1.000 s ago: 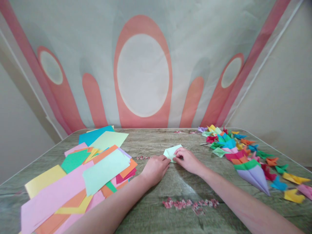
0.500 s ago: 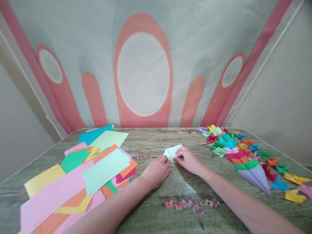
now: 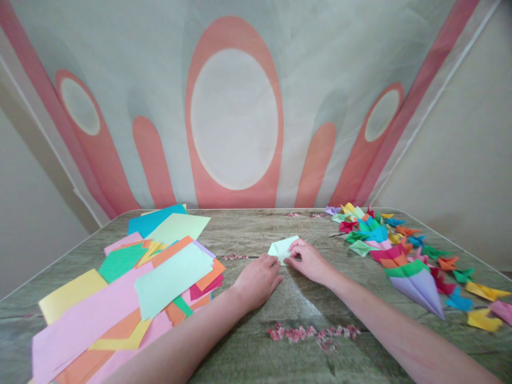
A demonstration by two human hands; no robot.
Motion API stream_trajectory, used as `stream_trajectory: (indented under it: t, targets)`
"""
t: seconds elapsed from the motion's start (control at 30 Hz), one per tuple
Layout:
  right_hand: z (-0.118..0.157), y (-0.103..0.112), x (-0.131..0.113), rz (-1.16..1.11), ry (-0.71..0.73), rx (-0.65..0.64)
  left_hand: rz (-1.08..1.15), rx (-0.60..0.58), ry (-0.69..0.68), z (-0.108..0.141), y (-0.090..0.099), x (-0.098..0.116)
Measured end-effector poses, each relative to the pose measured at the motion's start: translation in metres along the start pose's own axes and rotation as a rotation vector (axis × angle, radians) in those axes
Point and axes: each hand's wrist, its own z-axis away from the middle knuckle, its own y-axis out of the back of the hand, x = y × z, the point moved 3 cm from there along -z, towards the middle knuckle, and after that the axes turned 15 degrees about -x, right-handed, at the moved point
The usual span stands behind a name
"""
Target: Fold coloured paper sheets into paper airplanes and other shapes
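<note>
A small pale green folded paper [image 3: 282, 248] lies on the wood-patterned table between my hands. My left hand [image 3: 259, 280] rests palm down with its fingertips on the paper's lower left edge, fingers apart. On the right side, my right hand [image 3: 309, 260] pinches the paper's edge between thumb and fingers. The fingers cover part of the paper's right side.
Loose coloured sheets [image 3: 108, 298] are spread over the table [image 3: 248, 224] at the left. Many folded paper pieces [image 3: 400, 240] lie along the right side, with a purple one [image 3: 418, 290] nearest. A patterned cloth [image 3: 234, 117] hangs behind.
</note>
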Motion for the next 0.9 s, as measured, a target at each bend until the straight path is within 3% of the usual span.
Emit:
stream_trajectory:
  t: [0.2,0.53,0.9]
  targets:
    - [0.002,0.0,0.002,0.011,0.011,-0.019,-0.04,-0.011,0.04,0.001,-0.003,0.007]
    - [0.007,0.014,0.011,-0.02,0.124,-0.154,0.017,-0.011,0.128,0.01,-0.009,0.038]
    - [0.006,0.014,0.009,0.015,0.119,-0.123,-0.04,-0.028,0.174,0.013,-0.008,0.047]
